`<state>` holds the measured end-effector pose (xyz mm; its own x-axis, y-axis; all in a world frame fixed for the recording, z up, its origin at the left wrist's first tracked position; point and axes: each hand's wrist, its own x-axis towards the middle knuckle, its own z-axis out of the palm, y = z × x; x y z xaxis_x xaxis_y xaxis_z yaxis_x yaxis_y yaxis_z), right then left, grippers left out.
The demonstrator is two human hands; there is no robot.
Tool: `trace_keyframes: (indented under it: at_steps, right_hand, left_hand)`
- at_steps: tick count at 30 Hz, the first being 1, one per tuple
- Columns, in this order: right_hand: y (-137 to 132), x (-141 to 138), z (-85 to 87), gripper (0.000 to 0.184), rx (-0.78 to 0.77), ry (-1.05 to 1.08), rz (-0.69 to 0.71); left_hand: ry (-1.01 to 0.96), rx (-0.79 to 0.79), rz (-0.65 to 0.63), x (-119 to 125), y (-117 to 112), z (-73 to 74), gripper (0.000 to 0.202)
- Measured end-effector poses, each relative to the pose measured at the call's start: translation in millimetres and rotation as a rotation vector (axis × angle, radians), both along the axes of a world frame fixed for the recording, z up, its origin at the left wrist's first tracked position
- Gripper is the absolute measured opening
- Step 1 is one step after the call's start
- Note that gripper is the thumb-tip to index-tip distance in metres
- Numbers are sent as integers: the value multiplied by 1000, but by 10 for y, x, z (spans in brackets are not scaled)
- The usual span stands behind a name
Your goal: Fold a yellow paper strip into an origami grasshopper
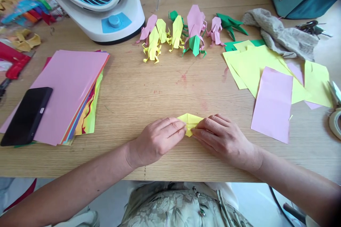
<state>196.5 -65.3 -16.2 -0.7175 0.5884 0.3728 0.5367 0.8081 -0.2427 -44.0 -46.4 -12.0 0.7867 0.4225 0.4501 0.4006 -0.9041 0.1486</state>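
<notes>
A small piece of folded yellow paper [188, 118] lies near the table's front edge, with crease lines across it and a pointed tip toward me. My left hand [160, 140] is closed on its left side, fingers pressed together. On its right side, my right hand [226, 140] grips the same paper with bent fingers. Both hands cover the paper's outer ends, so only the middle shows. Beyond them stand several folded paper figures with curled legs, among them a yellow figure [153, 44], a tall pink figure [195, 21] and a green figure [195, 45].
At left, a black phone [26, 116] rests on a stack of coloured paper [71, 88]. A white fan [119, 23] stands behind. To the right lie a pink sheet [273, 104], yellow sheets [255, 65], a grey cloth [282, 30], scissors [335, 92] and a tape roll [335, 122].
</notes>
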Motion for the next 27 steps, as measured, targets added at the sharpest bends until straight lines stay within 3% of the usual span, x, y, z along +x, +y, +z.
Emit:
trace_keyframes:
  at_steps: [5,15,20,27]
  right_hand:
    - [2,0,-4,19,1,8,-7]
    - [10,-1,-1,23,1,-6,-4]
    - [11,-5,-9,21,-2,9,-12]
    - [10,-6,-6,23,-9,-3,-16]
  left_hand:
    - [73,69,38,-29,-2,37,10]
    - [157,42,106,-111,-38,79,14]
    - [121,0,41,-4,-44,44,12]
    - [117,-50,66,130,-54,23,17]
